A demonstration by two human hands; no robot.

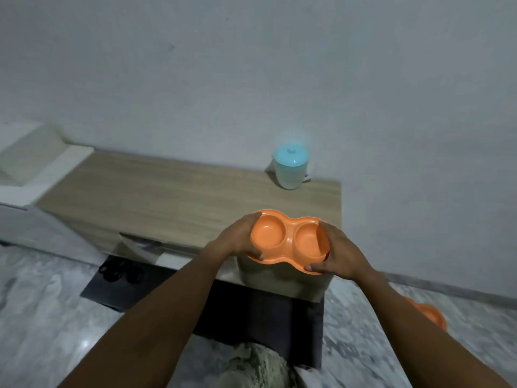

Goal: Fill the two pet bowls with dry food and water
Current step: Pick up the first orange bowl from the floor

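Both hands, left hand (240,236) and right hand (340,253), each grip pinching an end rim of the orange plastic double pet bowl (288,239), hold it over the wooden tabletop (167,191) edge, at 6 o'clock from the lidded pale-blue plastic container (289,168). It looks empty, light, stiff and smooth; the rims seem the best hold.

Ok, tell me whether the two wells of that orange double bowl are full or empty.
Both empty. The orange double bowl, held by the left hand and right hand, shows bare orange bottoms, no kibble or water.
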